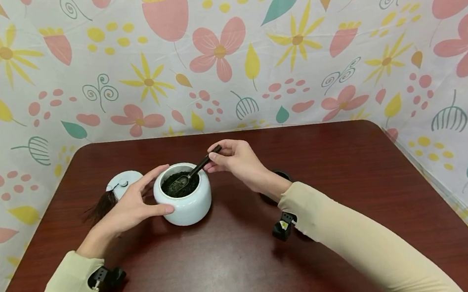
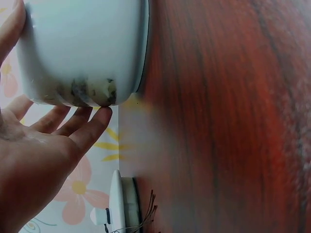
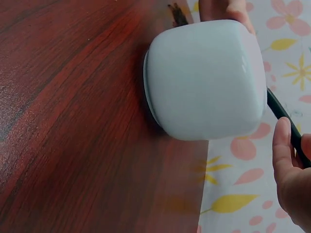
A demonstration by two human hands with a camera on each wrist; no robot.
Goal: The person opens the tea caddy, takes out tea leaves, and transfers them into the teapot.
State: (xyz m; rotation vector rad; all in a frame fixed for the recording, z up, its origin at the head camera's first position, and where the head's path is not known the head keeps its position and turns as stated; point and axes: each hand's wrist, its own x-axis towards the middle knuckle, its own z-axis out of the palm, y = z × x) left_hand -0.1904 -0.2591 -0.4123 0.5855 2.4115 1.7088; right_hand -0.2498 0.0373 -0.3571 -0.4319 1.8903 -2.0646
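A round white ceramic jar [image 1: 189,209] stands upright on the table, holding dark loose leaves [image 1: 169,185] that look like tea. My left hand [image 1: 130,209] steadies the jar from its left side, thumb at the front and fingers around the back; the left wrist view shows fingertips touching its wall, beside a painted patch. Between thumb and fingers, my right hand [image 1: 238,161] pinches the dark handle of a tea scoop [image 1: 200,164]. The scoop slants down into the jar, its bowl on the leaves. In the right wrist view the jar [image 3: 204,82] hides the scoop's bowl.
Left of the jar, behind the left hand, lies a white lid [image 1: 124,181] with a knob and a dark tassel [image 1: 102,207]. A dark round object [image 1: 284,175] is partly covered by the right wrist. Flowered cloth [image 1: 225,82] hangs behind the brown table [image 1: 216,278].
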